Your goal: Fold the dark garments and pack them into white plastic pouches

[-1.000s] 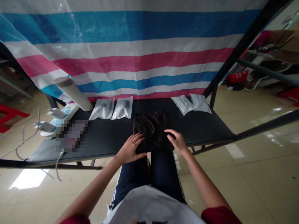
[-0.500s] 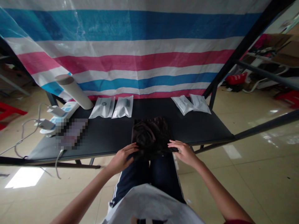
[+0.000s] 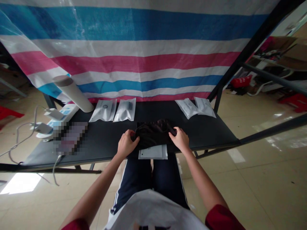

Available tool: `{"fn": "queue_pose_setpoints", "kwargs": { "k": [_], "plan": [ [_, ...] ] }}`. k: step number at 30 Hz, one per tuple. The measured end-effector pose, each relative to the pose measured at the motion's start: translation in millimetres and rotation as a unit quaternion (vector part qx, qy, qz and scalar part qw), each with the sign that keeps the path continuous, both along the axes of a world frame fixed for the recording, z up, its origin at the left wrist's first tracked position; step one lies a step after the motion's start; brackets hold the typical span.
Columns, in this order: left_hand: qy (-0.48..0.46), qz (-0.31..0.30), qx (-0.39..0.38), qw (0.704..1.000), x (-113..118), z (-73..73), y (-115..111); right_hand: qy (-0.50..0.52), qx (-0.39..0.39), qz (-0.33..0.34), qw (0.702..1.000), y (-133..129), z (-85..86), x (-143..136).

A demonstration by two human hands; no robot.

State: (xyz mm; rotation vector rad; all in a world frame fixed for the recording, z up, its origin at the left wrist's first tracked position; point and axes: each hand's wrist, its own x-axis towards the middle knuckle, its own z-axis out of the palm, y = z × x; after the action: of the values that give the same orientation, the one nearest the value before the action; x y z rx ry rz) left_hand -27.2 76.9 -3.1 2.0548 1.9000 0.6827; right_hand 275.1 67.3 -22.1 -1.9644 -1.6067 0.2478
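Note:
A dark, soft piece of cloth (image 3: 154,134), bunched and partly folded, lies at the front of the black table; its exact kind I cannot make out. My left hand (image 3: 127,143) grips its left edge between thumb and fingers. On the opposite side, my right hand (image 3: 179,138) pinches the right edge. Under the near side of the cloth a flat white plastic zip bag (image 3: 153,152) pokes out at the table's front edge, the rest of it covered.
Two filled white pouches (image 3: 103,110) stand back left, two more (image 3: 187,107) back right. A pale bottle (image 3: 73,93), a power strip (image 3: 57,119) with chargers and a blurred phone (image 3: 72,137) occupy the left end. A striped sheet (image 3: 144,60) hangs behind the black table (image 3: 206,131).
Both hands have moved forward and closed on the cloth's side edges. The cloth's near part has been folded away from me, uncovering the flat white bag beneath.

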Motion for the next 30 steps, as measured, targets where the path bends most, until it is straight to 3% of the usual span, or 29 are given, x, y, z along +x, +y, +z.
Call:
{"fn": "queue_pose_setpoints", "kwargs": {
  "k": [4, 8, 12, 15, 17, 23, 30],
  "plan": [
    [0.015, -0.005, -0.034, 0.999, -6, -8.6, 26, 0.065, -0.012, -0.014, 0.998, 24, -3.3, 9],
    [0.016, -0.047, -0.067, 0.997, -4, -14.3, 45, 0.121, -0.027, 0.016, 0.992, 53, -11.8, 12],
    [-0.106, -0.111, -0.081, 0.985, 0, -11.1, 45, 0.227, -0.051, 0.058, 0.971, 64, -18.8, 16],
    [-0.226, -0.131, -0.062, 0.963, 3, -8.4, 36, 0.327, -0.027, 0.129, 0.936, 56, -20.6, 20],
    [-0.258, -0.134, -0.034, 0.956, 4, -8.2, 29, 0.348, -0.006, 0.175, 0.921, 47, -20.7, 24],
    [-0.185, -0.2, 0.026, 0.962, 0, -5.4, 12, 0.273, 0.046, 0.27, 0.922, 28, -17.8, 31],
    [-0.072, -0.275, 0.018, 0.959, -4, 18.0, -14, 0.266, 0.07, 0.253, 0.928, 24, -12.7, 27]
  ]
}}
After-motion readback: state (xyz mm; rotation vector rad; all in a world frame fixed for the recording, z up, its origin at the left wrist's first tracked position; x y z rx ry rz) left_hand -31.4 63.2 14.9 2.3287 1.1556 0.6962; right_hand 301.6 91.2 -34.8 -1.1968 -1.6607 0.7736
